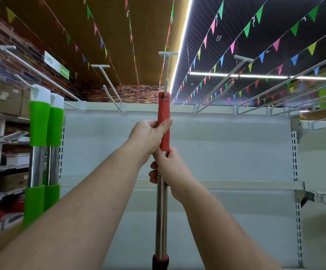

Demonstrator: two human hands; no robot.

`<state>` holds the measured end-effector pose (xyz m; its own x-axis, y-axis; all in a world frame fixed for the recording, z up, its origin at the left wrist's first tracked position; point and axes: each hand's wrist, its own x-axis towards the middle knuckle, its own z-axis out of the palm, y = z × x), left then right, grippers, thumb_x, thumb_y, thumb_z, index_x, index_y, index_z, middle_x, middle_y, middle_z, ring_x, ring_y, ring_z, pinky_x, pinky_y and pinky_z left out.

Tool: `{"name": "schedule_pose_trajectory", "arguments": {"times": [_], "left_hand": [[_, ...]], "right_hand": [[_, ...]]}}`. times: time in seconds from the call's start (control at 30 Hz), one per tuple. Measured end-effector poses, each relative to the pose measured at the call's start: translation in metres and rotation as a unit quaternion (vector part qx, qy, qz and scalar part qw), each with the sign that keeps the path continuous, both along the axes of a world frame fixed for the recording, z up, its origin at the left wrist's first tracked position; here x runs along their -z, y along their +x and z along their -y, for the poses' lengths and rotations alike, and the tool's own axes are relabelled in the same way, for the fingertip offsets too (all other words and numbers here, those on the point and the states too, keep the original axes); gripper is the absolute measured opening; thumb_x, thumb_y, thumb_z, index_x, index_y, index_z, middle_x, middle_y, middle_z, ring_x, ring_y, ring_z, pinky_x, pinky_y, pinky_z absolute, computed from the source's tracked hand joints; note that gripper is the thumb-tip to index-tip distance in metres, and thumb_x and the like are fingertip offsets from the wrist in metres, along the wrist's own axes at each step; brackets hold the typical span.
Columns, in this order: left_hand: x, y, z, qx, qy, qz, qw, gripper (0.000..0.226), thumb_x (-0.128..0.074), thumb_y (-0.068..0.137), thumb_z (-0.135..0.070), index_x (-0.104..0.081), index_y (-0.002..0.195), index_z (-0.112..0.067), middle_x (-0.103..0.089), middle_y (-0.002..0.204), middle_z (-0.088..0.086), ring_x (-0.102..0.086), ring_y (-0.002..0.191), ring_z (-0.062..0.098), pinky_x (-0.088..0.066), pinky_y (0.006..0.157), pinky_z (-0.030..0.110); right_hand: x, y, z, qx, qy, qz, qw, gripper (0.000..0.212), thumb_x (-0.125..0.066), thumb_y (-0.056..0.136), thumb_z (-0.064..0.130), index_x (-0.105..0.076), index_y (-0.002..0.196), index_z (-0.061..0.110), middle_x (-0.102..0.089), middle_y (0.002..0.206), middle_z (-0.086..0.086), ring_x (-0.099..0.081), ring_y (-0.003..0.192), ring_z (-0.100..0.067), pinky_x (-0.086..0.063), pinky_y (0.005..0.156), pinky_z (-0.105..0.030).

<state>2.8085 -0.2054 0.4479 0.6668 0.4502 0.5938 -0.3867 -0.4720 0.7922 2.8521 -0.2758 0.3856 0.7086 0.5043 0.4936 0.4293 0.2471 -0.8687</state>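
A: Where is the long pole with the red rubber sleeve and polished steel tube point(161, 211)?

B: Upright in front of the white shelf back panel point(226, 152), with its top end at the white wire hook point(166, 75). The hook's tip seems to pass through the hang hole at the top of the red grip point(164, 112). I can't tell whether it is fully seated.

A: And the hands?

B: The left hand point(150, 133) is wrapped round the red grip, thumb across the front. The right hand point(169, 168) sits just below it, fingers point(152, 175) curled round the bare steel tube. Both are closed firmly on the pole.

A: How will it handle?

B: Stiff, and probably light for its length. It is a long lever, though, so small wrist moves will likely swing the far end wide. The steel looks slick, and the rubber is the surer hold. I'd put one hand on the grip to steer the hole and the other lower down to carry the weight.

A: Anything close by?

B: Two green-gripped steel poles point(40, 125) hang to the left, well apart from this one.
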Motion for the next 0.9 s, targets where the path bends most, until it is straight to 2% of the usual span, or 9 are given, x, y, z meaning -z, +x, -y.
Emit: {"name": "schedule_pose_trajectory", "arguments": {"times": [0.1,0.2,0.23,0.3,0.4,0.53,0.6,0.73,0.9], "left_hand": [[0.006,-0.001,-0.005,-0.003,0.000,-0.018,1.000,0.034,-0.067,0.095,-0.041,-0.068,0.111,-0.011,-0.076,0.104,0.015,-0.073,0.099,0.037,-0.059,0.090,0.050],[0.017,-0.011,-0.013,-0.010,0.040,-0.053,0.998,0.032,-0.068,0.095,-0.041,-0.060,0.117,-0.019,-0.076,0.101,0.003,-0.075,0.092,0.022,-0.059,0.085,0.047],[0.022,-0.019,-0.017,-0.019,0.050,-0.061,0.997,0.032,-0.068,0.094,-0.043,-0.059,0.116,-0.023,-0.075,0.100,-0.001,-0.074,0.090,0.018,-0.060,0.081,0.043],[0.031,-0.037,-0.025,-0.036,0.060,-0.060,0.996,0.027,-0.068,0.093,-0.045,-0.063,0.110,-0.025,-0.075,0.100,-0.004,-0.076,0.086,0.014,-0.062,0.075,0.038],[0.055,-0.075,-0.040,-0.049,0.057,-0.066,0.995,0.018,-0.069,0.094,-0.040,-0.069,0.104,-0.025,-0.079,0.097,-0.003,-0.079,0.081,0.016,-0.063,0.072,0.037],[0.103,-0.141,-0.067,-0.083,0.017,-0.112,0.990,0.021,-0.068,0.094,-0.033,-0.070,0.106,-0.016,-0.081,0.096,-0.001,-0.079,0.076,0.021,-0.063,0.063,0.030],[0.130,-0.186,-0.087,-0.134,-0.022,-0.132,0.982,0.021,-0.067,0.095,-0.031,-0.070,0.107,-0.014,-0.081,0.096,0.002,-0.079,0.074,0.021,-0.062,0.062,0.029],[0.170,-0.276,-0.129,-0.213,-0.083,-0.158,0.961,0.011,-0.066,0.096,-0.028,-0.071,0.100,-0.019,-0.081,0.094,0.002,-0.077,0.074,0.020,-0.060,0.064,0.033],[0.192,-0.425,-0.182,-0.327,-0.115,-0.170,0.922,0.018,-0.067,0.096,-0.035,-0.073,0.107,-0.022,-0.081,0.094,-0.005,-0.079,0.080,0.019,-0.063,0.074,0.038]], "right_hand": [[0.007,0.004,0.001,0.065,-0.016,0.018,0.998,0.027,-0.055,0.097,0.051,-0.048,0.104,0.025,-0.060,0.091,0.002,-0.060,0.074,-0.013,-0.048,0.062,-0.027],[0.014,0.005,0.014,0.140,0.007,0.042,0.989,0.034,-0.057,0.096,0.050,-0.048,0.120,0.029,-0.063,0.104,0.002,-0.064,0.089,-0.013,-0.056,0.077,-0.036],[0.018,0.003,0.018,0.162,0.019,0.056,0.985,0.030,-0.058,0.096,0.049,-0.049,0.118,0.031,-0.064,0.106,0.002,-0.065,0.090,-0.013,-0.057,0.079,-0.038],[0.027,-0.005,0.025,0.177,0.053,0.079,0.979,0.017,-0.058,0.096,0.046,-0.052,0.106,0.033,-0.066,0.099,0.004,-0.066,0.082,-0.007,-0.056,0.070,-0.033],[0.049,-0.024,0.018,0.117,0.057,0.071,0.989,0.003,-0.058,0.096,0.035,-0.055,0.097,0.035,-0.066,0.083,0.009,-0.060,0.058,0.002,-0.047,0.051,-0.018],[0.087,-0.059,-0.012,-0.005,-0.002,0.029,1.000,0.004,-0.059,0.096,0.032,-0.059,0.096,0.035,-0.069,0.084,0.004,-0.060,0.050,-0.003,-0.052,0.052,-0.026],[0.105,-0.087,-0.038,-0.083,-0.036,0.025,0.996,0.004,-0.059,0.096,0.027,-0.060,0.096,0.031,-0.069,0.084,0.002,-0.058,0.048,-0.003,-0.048,0.048,-0.023],[0.126,-0.153,-0.096,-0.227,-0.125,0.066,0.964,0.005,-0.058,0.098,0.027,-0.062,0.099,0.030,-0.071,0.072,0.006,-0.059,0.049,-0.006,-0.050,0.048,-0.025],[0.137,-0.273,-0.193,-0.333,-0.150,0.119,0.923,0.005,-0.057,0.100,0.035,-0.059,0.099,0.039,-0.072,0.082,0.020,-0.066,0.056,-0.006,-0.052,0.052,-0.023]]}}
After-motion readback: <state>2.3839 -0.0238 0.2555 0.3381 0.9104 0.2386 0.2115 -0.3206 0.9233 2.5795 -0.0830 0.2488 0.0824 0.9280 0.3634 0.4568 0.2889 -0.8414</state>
